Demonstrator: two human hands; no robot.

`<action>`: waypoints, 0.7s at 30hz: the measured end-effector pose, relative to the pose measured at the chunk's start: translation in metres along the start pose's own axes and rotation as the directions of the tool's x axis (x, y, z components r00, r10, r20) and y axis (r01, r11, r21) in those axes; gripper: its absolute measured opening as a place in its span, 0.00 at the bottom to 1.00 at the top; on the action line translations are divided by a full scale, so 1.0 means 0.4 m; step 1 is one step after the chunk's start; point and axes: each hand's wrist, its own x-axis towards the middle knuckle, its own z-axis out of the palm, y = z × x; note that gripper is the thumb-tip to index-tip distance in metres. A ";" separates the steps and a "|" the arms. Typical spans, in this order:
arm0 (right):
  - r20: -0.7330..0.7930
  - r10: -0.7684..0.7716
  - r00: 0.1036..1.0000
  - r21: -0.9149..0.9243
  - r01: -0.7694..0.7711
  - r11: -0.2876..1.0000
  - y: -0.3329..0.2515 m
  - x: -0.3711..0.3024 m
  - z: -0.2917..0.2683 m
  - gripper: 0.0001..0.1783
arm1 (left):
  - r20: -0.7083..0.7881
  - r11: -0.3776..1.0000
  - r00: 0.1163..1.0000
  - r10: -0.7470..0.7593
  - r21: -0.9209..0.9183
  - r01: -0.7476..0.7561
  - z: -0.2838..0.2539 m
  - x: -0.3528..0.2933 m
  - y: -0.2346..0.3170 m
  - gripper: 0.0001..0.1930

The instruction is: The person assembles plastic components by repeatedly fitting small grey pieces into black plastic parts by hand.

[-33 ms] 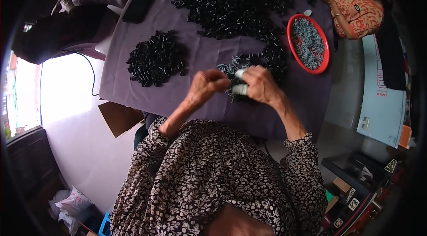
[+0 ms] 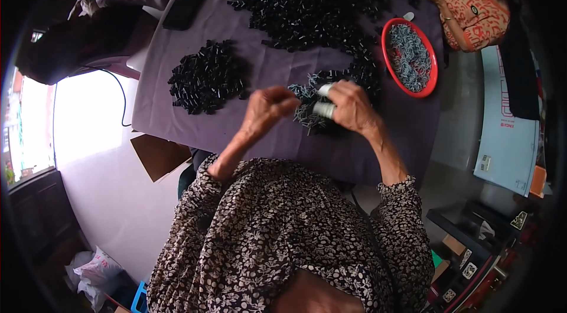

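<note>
My left hand (image 2: pixel 267 107) hovers over the cloth between two piles, its fingers curled together; anything in them is too small and blurred to make out. Across a small gap my right hand (image 2: pixel 354 111) has its fingers drawn in, white wraps (image 2: pixel 324 110) on two of them. What those fingertips hold, if anything, I cannot make out. Next to and partly under the right hand lies a heap of small grey pieces (image 2: pixel 306 115) mixed with black ones. To the left of my left hand is a pile of short black tube-like pieces (image 2: pixel 209 77).
A large black heap (image 2: pixel 313 0) covers the far middle of the purple cloth (image 2: pixel 153 103). At right stands a red basin (image 2: pixel 436 77) of grey pieces. A dark flat rectangular object (image 2: pixel 186 6) lies far left. Another person (image 2: pixel 472 12) works at the far right.
My hands have moved farther apart. The left one has shifted slightly left and away from me, the right one slightly right, showing more of the grey pieces.
</note>
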 end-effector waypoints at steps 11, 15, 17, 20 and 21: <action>-0.004 0.010 1.000 -0.092 -0.010 0.996 0.098 0.093 0.046 0.14 | -0.413 0.820 0.814 0.408 0.558 -0.127 -0.195 0.021 -0.034 0.10; -0.084 0.128 0.988 0.015 -0.127 0.992 0.133 0.106 0.009 0.11 | -0.395 0.722 0.779 0.487 0.684 -0.104 -0.216 0.026 -0.059 0.09; -0.065 0.175 0.982 0.005 -0.175 0.985 0.149 0.088 0.001 0.10 | -0.394 0.694 0.761 0.516 0.712 -0.103 -0.217 0.028 -0.060 0.09; -0.035 0.254 0.967 0.029 -0.253 0.967 0.153 0.079 0.013 0.09 | -0.385 0.655 0.741 0.550 0.750 -0.096 -0.213 0.031 -0.060 0.08; -0.030 0.241 0.970 0.010 -0.241 0.971 0.154 0.081 0.023 0.08 | -0.385 0.645 0.739 0.554 0.759 -0.089 -0.212 0.031 -0.058 0.08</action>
